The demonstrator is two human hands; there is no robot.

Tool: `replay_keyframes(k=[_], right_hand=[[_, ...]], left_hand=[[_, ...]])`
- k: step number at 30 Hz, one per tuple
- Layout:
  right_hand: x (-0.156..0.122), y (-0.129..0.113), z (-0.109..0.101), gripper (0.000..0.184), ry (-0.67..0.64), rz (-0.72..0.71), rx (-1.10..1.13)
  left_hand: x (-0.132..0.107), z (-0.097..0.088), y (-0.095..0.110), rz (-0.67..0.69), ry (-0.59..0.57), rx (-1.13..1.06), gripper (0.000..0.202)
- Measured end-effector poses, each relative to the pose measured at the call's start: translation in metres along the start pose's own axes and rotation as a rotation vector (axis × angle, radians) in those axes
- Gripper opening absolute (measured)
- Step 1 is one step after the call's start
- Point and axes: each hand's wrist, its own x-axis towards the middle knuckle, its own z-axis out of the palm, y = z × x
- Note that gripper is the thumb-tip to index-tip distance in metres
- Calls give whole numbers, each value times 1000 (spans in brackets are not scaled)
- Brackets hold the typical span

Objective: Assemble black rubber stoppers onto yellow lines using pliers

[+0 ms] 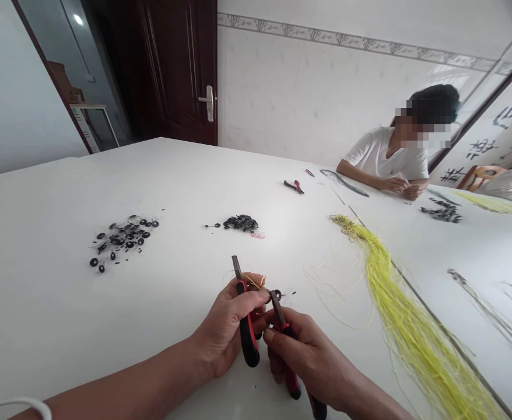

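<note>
Holding: left hand (225, 332), grip clamped on red-handled pliers (248, 335); right hand (306, 356), grip clamped on matching pliers (280, 315)
Between tips: small black ring (276, 295), yellow thread (251, 282) beside it, above the white counter (107, 326)

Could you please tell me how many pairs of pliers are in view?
3. One pair is in the left hand, one in the right hand, and one lies on the table near the seated person; a small red item may be a fourth.
</note>
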Motion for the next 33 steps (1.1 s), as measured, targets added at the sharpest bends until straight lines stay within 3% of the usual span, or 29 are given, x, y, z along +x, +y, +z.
replay_keyframes(k=[33], right_hand=[[4,-4,3,19,19,25,9]], left_hand=[[-1,2,3,-27,22,6,16]])
